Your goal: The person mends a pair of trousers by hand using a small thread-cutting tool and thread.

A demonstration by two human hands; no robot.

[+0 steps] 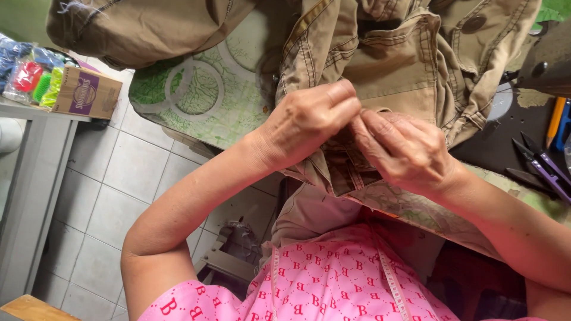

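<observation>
Two hands met at picture centre, fingertips bunched together over one spot of cloth. Left hand (306, 122) curled, fingers pressed side by side, tips pinching a fold of the khaki garment (392, 65). Right hand (404, 151) likewise curled, thumb and fingers closed on the same fold, just at three o'clock of the left. Exact seam or part held: cannot tell, hidden under the knuckles.

Khaki garment heaped from twelve o'clock down to the hands, stitched seams and a dark button (474, 24) showing toward one o'clock, one end hanging off the table edge at six o'clock toward the lap. Under it, a green-and-white patterned table cover (196, 95), bare at ten o'clock of the hands.

At three o'clock, on a dark surface, purple-handled snips (544, 166); beyond, near the edge, an orange pencil-like tool (555, 122). At nine to ten o'clock, well apart, a small cardboard box (86, 92) beside bagged coloured items (30, 74) on a grey shelf. At six o'clock, pink printed top (333, 285) with a measuring tape (392, 285) draped over it. Pale floor tiles (119, 178) at eight o'clock.
</observation>
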